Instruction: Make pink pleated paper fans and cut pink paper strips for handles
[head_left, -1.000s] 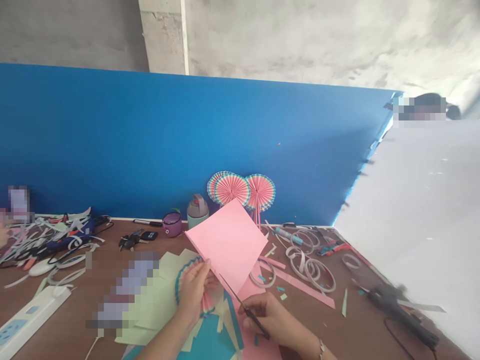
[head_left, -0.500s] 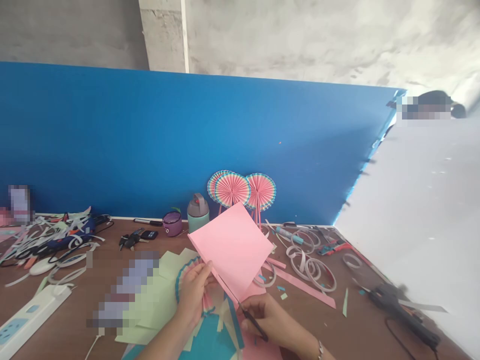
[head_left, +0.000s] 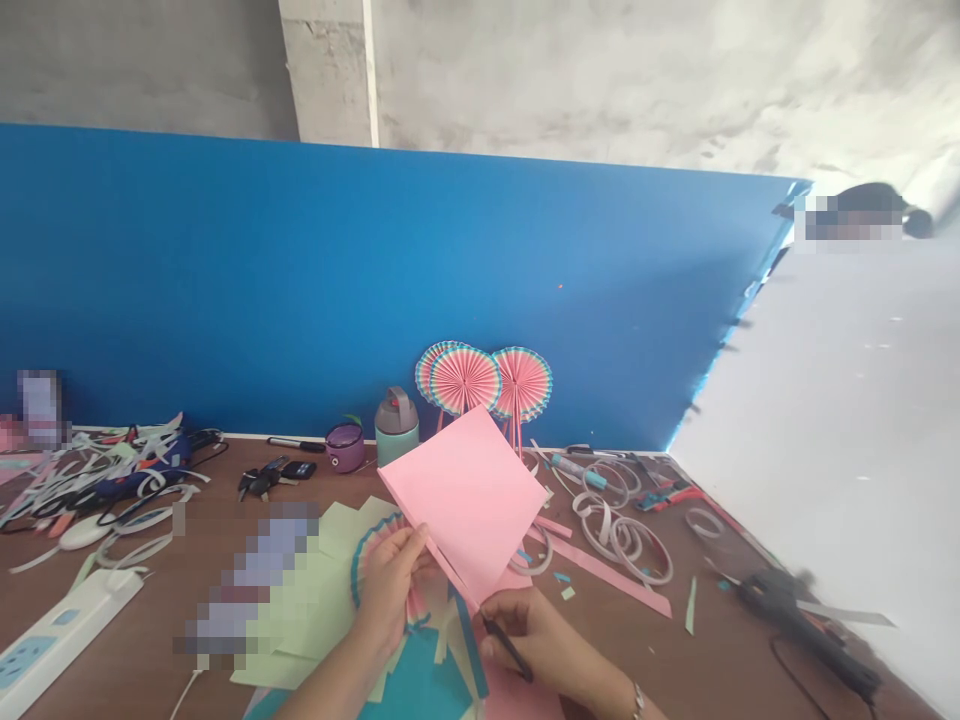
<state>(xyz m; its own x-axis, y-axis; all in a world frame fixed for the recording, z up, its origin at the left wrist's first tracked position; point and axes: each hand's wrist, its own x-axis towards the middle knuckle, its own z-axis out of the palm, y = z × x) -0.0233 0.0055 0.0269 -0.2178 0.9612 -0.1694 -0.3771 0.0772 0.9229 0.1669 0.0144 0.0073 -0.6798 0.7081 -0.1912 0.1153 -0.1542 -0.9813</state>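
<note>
My left hand [head_left: 391, 575] pinches the left lower edge of a pink sheet of paper [head_left: 469, 495], held up at a tilt with one corner pointing up. My right hand [head_left: 525, 630] is closed around dark-handled scissors [head_left: 510, 645] at the sheet's lower corner, along its lower-left edge. The fingers hide part of the scissors. Under my left hand lies a pleated paper rosette [head_left: 367, 550], pink with a blue-green rim. Pale green sheets [head_left: 289, 610] and blue-green paper [head_left: 416, 680] spread beneath my hands.
Finished paper fans [head_left: 465, 380] lean against the blue partition [head_left: 300, 280]. A bottle [head_left: 396, 430] and a purple pot [head_left: 345, 448] stand behind. Tape rolls [head_left: 641, 548] and a glue gun [head_left: 802, 620] lie right; a power strip [head_left: 67, 635] lies left. A person's head shows at far right.
The scissors have moved slightly toward the sheet's lower corner, and their blades, seen along the edge before, show less now. The left hand keeps its hold almost unmoved.
</note>
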